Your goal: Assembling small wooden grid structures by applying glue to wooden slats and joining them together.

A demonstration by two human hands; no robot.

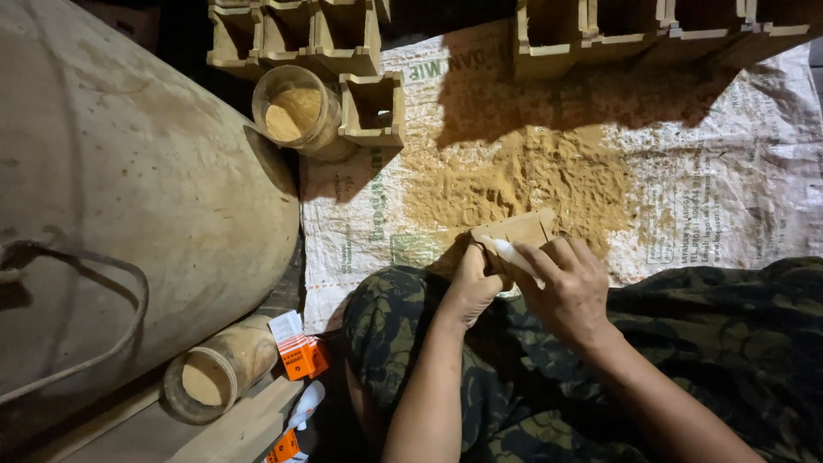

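A small tan wooden box-shaped block (pixel 514 231) sits in both hands above the person's lap, just over the near edge of a spread of yellow-brown sawdust (pixel 523 176). The left hand (pixel 471 287) is curled around the block's lower left end, fingers wrapped tight on it. The right hand (pixel 570 287) is closed around a thin pale stick-like tool (pixel 513 253), whose tip lies against the block's near face; what kind of tool it is cannot be told. The sawdust lies on a white woven plastic sack (pixel 729 180) spread flat on the floor. The person's legs, in dark camouflage trousers (pixel 686 334), stretch across the lower right. At the top, rows of unfinished open wooden boxes (pixel 600 30) stand on the sack's far edge, and one more small open wooden box (pixel 374 110) stands apart at the sack's left corner, touching a clear plastic jar partly filled with sawdust (pixel 296 107). A large dusty rounded drum (pixel 129 189) fills the left side. Below it lies a second jar on its side (pixel 214 373), beside small orange cartons (pixel 302 356).
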